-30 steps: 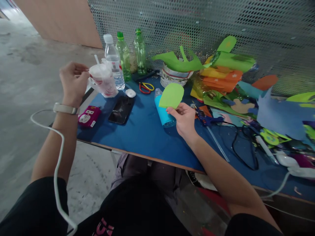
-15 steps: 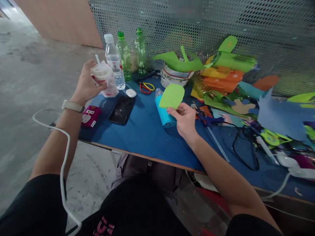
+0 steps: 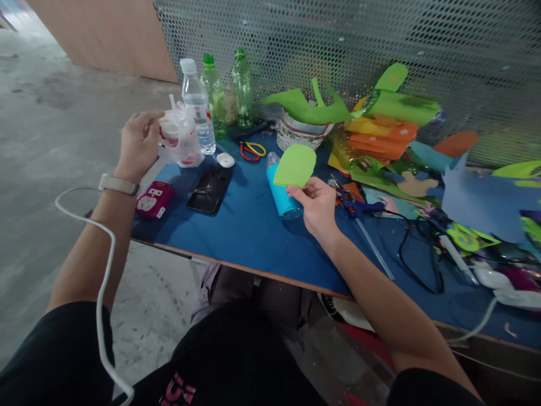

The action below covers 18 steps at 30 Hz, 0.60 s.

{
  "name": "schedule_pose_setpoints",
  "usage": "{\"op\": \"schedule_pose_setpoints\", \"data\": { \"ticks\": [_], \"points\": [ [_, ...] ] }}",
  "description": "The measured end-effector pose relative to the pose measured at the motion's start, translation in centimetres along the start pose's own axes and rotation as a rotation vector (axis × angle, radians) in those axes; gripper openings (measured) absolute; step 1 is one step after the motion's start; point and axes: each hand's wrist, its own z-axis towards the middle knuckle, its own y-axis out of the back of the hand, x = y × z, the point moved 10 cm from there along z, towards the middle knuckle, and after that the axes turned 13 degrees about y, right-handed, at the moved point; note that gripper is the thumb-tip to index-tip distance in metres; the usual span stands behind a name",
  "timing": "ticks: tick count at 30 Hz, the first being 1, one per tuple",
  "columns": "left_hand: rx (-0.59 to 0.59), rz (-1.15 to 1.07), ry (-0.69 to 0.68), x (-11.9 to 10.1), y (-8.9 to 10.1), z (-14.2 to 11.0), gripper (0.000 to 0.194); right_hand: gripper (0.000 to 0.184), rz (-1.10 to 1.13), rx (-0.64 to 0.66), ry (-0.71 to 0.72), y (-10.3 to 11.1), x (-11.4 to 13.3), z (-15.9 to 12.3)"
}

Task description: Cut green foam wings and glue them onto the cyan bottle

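Observation:
A light-green paper cutout with a rounded end [image 3: 296, 164] is pinched between the thumb and fingers of my right hand [image 3: 318, 207]. Behind it a clear plastic bottle wrapped in blue paper [image 3: 282, 194] lies on the blue table, partly covered by the cutout. My left hand [image 3: 141, 142] is at the left side of a drink cup with a straw [image 3: 171, 125], its fingers apart and no longer around the cup. A thin white plastic bag [image 3: 190, 148] surrounds the cup; whether my fingers still touch the bag is hard to see.
Beside the cup stand a water bottle [image 3: 196, 113] and green bottles [image 3: 242, 93]. A black phone [image 3: 210, 189], white case [image 3: 225, 160], magenta power strip [image 3: 155, 200] and scissors [image 3: 253, 151] lie nearby. At right are a glue gun [image 3: 357, 207], cables and coloured paper [image 3: 482, 194].
My left hand has loosened from around the cup and shifted left. The bag spreads more to the left of the cup. My right hand and the green cutout have stayed in place.

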Motion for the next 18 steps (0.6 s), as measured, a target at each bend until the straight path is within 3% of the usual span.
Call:
{"op": "schedule_pose_setpoints", "data": {
  "ticks": [6,12,18],
  "points": [
    [0.017,0.022,-0.013,-1.1,1.6,-0.4,0.038,0.053,0.003,0.018,0.011,-0.1,0.2,0.0],
    [0.074,0.031,-0.046,-1.5,1.7,-0.7,0.057,0.053,0.008,0.031,0.008,-0.3,0.3,0.0],
    [0.024,0.291,-0.188,-3.7,1.8,-1.9,0.052,0.055,-0.047,0.028,-0.017,-0.2,0.1,0.1]
  ]
}}
